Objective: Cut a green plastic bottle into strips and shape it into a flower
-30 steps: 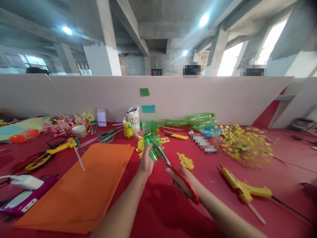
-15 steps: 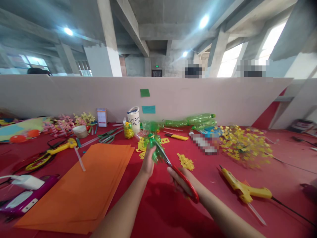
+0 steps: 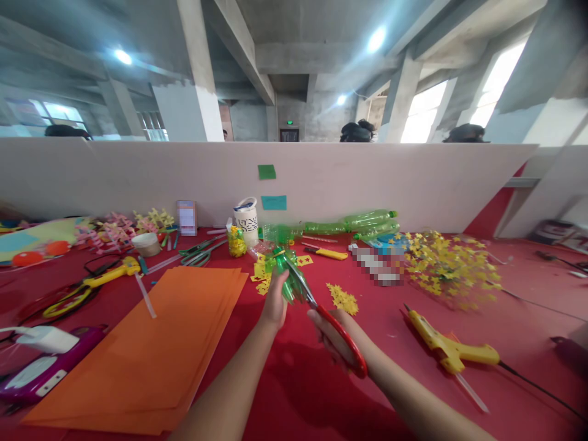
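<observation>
My left hand (image 3: 275,300) grips a cut piece of clear green plastic bottle (image 3: 293,289), its lower edge split into strips. My right hand (image 3: 324,335) is closed on red-handled scissors (image 3: 301,282). Their blades point up and left and lie against the plastic, beside the left thumb; whether they bite into it I cannot tell. Just behind the piece are yellow sheets with star cut-outs (image 3: 305,260). To the right of the scissors is a small heap of yellow stars (image 3: 342,298).
Orange sheets (image 3: 138,349) lie left, near a purple power strip (image 3: 59,367) and a yellow glue gun (image 3: 110,275). Another glue gun (image 3: 436,337) and a bunch of yellow star flowers (image 3: 445,263) are right. Green bottles (image 3: 367,222), a yellow cutter knife (image 3: 331,253) and a white cup (image 3: 247,222) stand or lie behind.
The hands, the plastic piece and the scissors keep nearly the same place. The whole view has shifted very slightly, and the plastic looks less blurred.
</observation>
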Motion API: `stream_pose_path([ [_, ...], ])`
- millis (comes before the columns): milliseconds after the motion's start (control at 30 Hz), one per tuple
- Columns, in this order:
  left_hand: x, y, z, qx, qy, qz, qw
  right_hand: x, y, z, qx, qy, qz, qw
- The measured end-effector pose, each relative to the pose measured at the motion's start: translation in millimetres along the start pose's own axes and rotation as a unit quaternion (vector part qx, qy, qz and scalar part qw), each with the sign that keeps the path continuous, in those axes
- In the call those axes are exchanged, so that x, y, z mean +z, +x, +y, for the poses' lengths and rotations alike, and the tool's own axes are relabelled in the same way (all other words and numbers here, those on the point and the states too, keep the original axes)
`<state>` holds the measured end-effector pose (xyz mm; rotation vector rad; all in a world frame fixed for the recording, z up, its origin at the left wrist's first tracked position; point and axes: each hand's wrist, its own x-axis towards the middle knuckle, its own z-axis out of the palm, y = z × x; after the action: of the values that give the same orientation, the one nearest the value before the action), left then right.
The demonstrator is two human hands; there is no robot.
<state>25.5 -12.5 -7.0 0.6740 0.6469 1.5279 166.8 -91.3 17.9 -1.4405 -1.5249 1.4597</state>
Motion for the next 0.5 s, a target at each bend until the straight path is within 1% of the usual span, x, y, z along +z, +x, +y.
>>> stream_pose_path([
  [133, -3.5, 1, -2, 0.012, 0.014, 0.007, 1.0, -2, 2, 0, 0.004, 0.017, -0.014, 1.0],
  [200, -4.8, 2, -4, 0.021, 0.032, 0.007, 0.999, -3, 5, 2, 0.004, 0.026, -0.011, 1.0],
  [367, -4.6, 1, -10, 0.048, 0.077, -0.014, 0.996, -6, 10, 7, -0.007, 0.025, 0.004, 1.0],
  [500, -6.1, 1, -11, 0.041, 0.074, -0.015, 0.996, -7, 9, 7, -0.012, 0.02, -0.011, 1.0],
])
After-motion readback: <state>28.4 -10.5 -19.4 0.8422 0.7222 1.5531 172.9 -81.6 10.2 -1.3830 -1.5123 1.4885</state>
